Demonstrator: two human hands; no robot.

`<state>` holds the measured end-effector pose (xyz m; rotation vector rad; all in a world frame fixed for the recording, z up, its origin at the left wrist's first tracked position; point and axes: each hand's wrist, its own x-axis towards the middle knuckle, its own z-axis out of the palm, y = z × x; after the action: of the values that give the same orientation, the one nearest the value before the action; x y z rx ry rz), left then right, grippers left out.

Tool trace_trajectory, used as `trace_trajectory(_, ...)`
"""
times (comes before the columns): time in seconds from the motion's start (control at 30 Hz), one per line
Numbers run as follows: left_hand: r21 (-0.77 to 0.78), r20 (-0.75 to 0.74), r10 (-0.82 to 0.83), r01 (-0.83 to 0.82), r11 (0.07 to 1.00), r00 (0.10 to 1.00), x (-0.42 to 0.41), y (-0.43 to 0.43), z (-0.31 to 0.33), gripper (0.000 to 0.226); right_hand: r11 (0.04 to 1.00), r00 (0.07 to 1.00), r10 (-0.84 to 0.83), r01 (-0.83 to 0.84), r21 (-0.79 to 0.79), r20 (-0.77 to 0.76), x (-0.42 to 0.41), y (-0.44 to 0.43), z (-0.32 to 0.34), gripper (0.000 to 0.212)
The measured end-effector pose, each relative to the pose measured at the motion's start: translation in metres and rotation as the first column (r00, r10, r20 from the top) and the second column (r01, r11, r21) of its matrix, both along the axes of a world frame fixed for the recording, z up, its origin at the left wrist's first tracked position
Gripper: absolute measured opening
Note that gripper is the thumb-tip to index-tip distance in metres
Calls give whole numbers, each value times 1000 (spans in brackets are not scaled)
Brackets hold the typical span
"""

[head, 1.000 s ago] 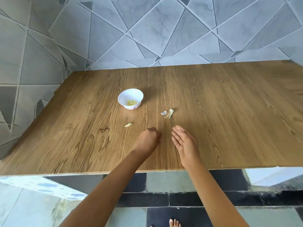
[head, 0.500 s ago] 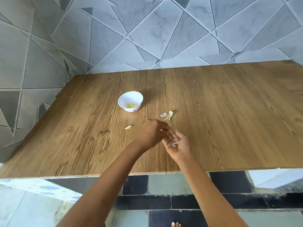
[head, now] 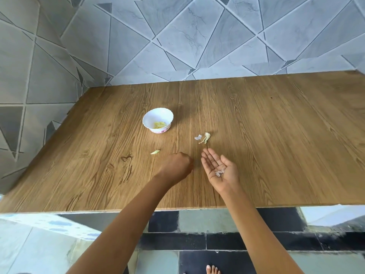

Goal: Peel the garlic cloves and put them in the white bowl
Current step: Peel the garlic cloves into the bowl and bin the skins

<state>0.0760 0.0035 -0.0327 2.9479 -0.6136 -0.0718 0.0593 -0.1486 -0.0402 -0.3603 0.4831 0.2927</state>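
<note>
A wooden table (head: 276,135) fills the middle of the frame, pushed against a grey tiled wall (head: 177,36) that runs across the top and down the left side. Left of centre on the table stands the white bowl (head: 147,120), upright, with a small heap of pale yellow peeled garlic (head: 159,125) in its bottom. To the right of the bowl and a little lower in the frame lies a small pile of garlic skins (head: 204,137), apart from the bowl. Below the bowl, 1 thin pale green sliver (head: 155,152) lies alone on the wood; it may be a clove or a scrap of skin, too small to tell. The 2 hands are near the lower middle of the table. The left hand (head: 176,167) is knuckles up with its fingers curled under, low over or on the wood just right of the sliver; the fingertips are hidden, so I cannot tell whether they pinch anything. The right hand (head: 220,169) lies just beside it, palm up and fingers straight, with a few whitish bits of skin (head: 219,172) resting loose in the palm. Along the bottom of the frame, dark and pale floor tiles (head: 197,220) show, and the toes of 1 bare foot (head: 212,269) at the lower edge.
</note>
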Motion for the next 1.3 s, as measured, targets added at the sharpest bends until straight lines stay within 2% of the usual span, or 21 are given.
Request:
trace_trajectory(0.07,-4,18,-7,7,1000,1000,6,-1,2,17,1000,1000,-9,9,-11,-7,2,-1,2,39)
trace_trajectory(0.17,-255,50,27,-13,967,998,17,-7,13,14,1000,1000,-22,22,-18,-11,6,-1,5,40)
trace_trajectory(0.2,-308,64,-17,35,951,998,20,-12,18,15,999,999,-36,36,-4,-13,9,-2,6,40)
trace_trajectory(0.27,-319,64,-172,184,930,983,20,-22,25,23,998,998,-56,57,19,-25,14,0,8,40)
trace_trajectory(0.33,-343,53,-213,218,914,976,18,-28,27,29,997,997,-70,71,22,-34,18,-1,10,39)
trace_trajectory(0.47,-454,51,124,-88,887,991,46,-24,21,23,996,996,-87,88,28,-25,29,-8,7,40)
trace_trajectory(0.53,-397,-8,261,-242,885,965,65,-20,13,25,996,996,-85,85,7,-21,32,-14,5,40)
trace_trajectory(0.6,-344,-35,297,-291,893,954,78,-20,7,29,996,996,-87,87,6,-16,34,-18,3,40)
trace_trajectory(0.9,-257,-20,139,-139,956,990,103,-20,-3,15,998,998,-62,62,9,-30,38,-18,-4,40)
trace_trajectory(0.97,-315,-9,158,-152,937,987,100,-16,-2,13,999,998,-51,51,9,-37,38,-16,-4,40)
trace_trajectory(1.03,-469,14,176,-149,871,984,89,-10,3,9,999,998,-44,44,11,-44,37,-12,-2,39)
trace_trajectory(1.1,-556,24,75,-49,830,997,67,-9,15,8,999,998,-41,43,31,-52,34,-7,2,38)
trace_trajectory(1.23,-468,39,-292,276,839,956,22,-14,28,25,996,994,-34,42,80,-100,24,7,10,37)
trace_trajectory(1.3,-450,90,-303,310,838,949,14,-10,27,26,996,995,-21,29,80,-100,18,12,9,37)
